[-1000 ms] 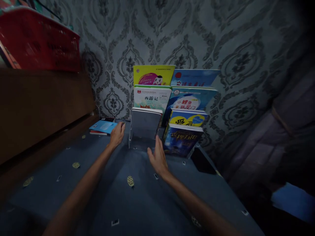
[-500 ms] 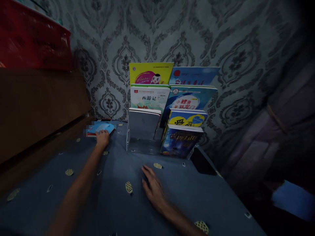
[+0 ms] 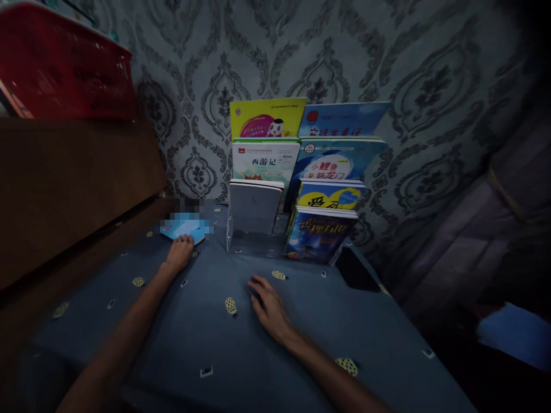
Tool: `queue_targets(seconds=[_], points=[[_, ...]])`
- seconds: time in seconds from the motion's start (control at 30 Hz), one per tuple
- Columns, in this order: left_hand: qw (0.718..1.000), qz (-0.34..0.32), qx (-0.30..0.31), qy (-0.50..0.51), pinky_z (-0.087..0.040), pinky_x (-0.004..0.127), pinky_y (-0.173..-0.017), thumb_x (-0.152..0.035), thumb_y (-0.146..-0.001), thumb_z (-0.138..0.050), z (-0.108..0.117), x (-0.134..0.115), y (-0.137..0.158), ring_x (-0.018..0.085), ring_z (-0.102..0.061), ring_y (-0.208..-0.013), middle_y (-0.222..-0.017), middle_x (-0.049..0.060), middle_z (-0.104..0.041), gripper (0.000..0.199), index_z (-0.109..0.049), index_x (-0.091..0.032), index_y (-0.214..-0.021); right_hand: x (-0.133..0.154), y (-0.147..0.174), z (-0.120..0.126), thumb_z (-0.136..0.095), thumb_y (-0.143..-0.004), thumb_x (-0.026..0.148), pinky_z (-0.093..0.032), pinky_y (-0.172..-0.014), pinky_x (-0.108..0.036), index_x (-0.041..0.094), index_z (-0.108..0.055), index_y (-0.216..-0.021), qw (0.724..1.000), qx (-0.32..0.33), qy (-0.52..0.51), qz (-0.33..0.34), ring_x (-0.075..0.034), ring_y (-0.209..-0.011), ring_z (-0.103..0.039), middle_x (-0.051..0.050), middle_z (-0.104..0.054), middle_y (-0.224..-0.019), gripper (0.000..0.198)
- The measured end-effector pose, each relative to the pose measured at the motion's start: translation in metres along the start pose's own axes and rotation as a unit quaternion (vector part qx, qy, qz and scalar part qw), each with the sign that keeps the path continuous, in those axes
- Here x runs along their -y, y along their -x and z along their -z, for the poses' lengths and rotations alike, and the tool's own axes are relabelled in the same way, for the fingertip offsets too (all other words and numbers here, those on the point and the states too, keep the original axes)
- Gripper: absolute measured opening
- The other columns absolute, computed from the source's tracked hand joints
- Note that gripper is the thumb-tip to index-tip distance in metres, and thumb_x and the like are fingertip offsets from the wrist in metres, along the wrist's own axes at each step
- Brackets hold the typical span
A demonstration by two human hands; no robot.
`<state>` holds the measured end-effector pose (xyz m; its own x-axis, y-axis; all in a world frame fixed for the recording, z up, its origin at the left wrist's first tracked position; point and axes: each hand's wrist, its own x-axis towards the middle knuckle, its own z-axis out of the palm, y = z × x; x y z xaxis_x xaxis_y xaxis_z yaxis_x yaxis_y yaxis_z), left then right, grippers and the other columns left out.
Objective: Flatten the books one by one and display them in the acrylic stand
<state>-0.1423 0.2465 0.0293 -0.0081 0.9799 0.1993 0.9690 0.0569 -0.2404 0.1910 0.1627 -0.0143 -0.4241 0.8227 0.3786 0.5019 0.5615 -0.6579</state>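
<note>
My left hand (image 3: 181, 252) grips the near edge of a light-blue book (image 3: 186, 228) at the far left of the table. Its fingers lie over the cover; the thumb is hidden. Part of this book is blurred out, with something dark behind it. My right hand (image 3: 270, 307) hovers over or rests on the tablecloth, holding nothing, its fingers loosely bent and apart. Beyond it stands a clear book rack (image 3: 258, 248) with books in two columns. A plain grey book (image 3: 253, 207) is at the front left, and a dark-blue book (image 3: 321, 235) at the front right.
A black flat object (image 3: 355, 269) lies right of the rack. At the left are a brown wooden panel (image 3: 73, 189) and a red basket (image 3: 73, 69) above it. A curtain (image 3: 469, 229) hangs at the right. The blue cloth (image 3: 172, 344) has pineapple prints.
My left hand has drawn the light-blue book a little towards me, off the things beneath it. The right hand stays over about the same spot. The view has shifted slightly.
</note>
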Motion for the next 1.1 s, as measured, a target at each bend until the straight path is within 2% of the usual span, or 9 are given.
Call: queue_targets(seconds=[0.13,0.33,0.53,0.83,1.1], points=[[1.0,-0.01,0.003,0.0,-0.043,0.042,-0.105,-0.008,-0.094,-0.036,0.005,0.001,0.018,0.033,-0.053,-0.129,-0.137,0.025,-0.056,0.046,-0.051,-0.006,-0.138,0.002,-0.001,0.002,-0.048,-0.093,0.018,-0.047,-0.111,-0.051,0.018,-0.065,-0.129,1.0,-0.003,-0.002,0.01,-0.028,-0.132,-0.056,-0.016,-0.057,-0.142,0.04],[1.0,-0.027,0.006,-0.003,-0.042,0.043,-0.109,-0.007,-0.096,-0.032,0.012,-0.001,0.045,0.032,-0.053,-0.133,-0.141,0.025,-0.055,0.046,-0.05,-0.003,-0.138,-0.001,-0.002,0.001,-0.047,-0.094,0.018,-0.046,-0.112,-0.049,0.015,-0.065,-0.129,1.0,0.019,0.004,0.021,-0.028,-0.132,-0.055,-0.018,-0.055,-0.142,0.039],[0.998,-0.054,0.013,-0.014,-0.041,0.042,-0.112,-0.005,-0.092,-0.038,0.022,-0.008,0.076,0.029,-0.052,-0.135,-0.142,0.021,-0.057,0.049,-0.051,-0.009,-0.139,-0.007,-0.001,-0.003,-0.05,-0.094,0.019,-0.047,-0.111,-0.048,0.017,-0.067,-0.125,1.0,0.006,0.003,0.029,-0.028,-0.131,-0.056,-0.017,-0.056,-0.14,0.036],[0.995,-0.092,0.03,-0.039,-0.044,0.044,-0.111,-0.006,-0.097,-0.031,0.045,-0.038,0.12,0.032,-0.053,-0.135,-0.142,0.023,-0.056,0.047,-0.052,-0.006,-0.139,-0.001,0.001,0.004,-0.051,-0.092,0.015,-0.047,-0.11,-0.048,0.019,-0.068,-0.124,0.999,0.008,-0.002,0.037,-0.027,-0.13,-0.057,-0.015,-0.058,-0.14,0.037],[0.983,-0.177,-0.036,0.005,-0.046,0.047,-0.111,-0.01,-0.096,-0.036,0.046,-0.074,0.181,0.032,-0.049,-0.14,-0.147,0.017,-0.055,0.051,-0.048,-0.016,-0.146,-0.006,-0.002,0.016,-0.049,-0.095,0.02,-0.05,-0.106,-0.047,0.019,-0.069,-0.122,0.998,-0.032,-0.023,0.046,-0.025,-0.124,-0.061,-0.014,-0.064,-0.133,0.034]])
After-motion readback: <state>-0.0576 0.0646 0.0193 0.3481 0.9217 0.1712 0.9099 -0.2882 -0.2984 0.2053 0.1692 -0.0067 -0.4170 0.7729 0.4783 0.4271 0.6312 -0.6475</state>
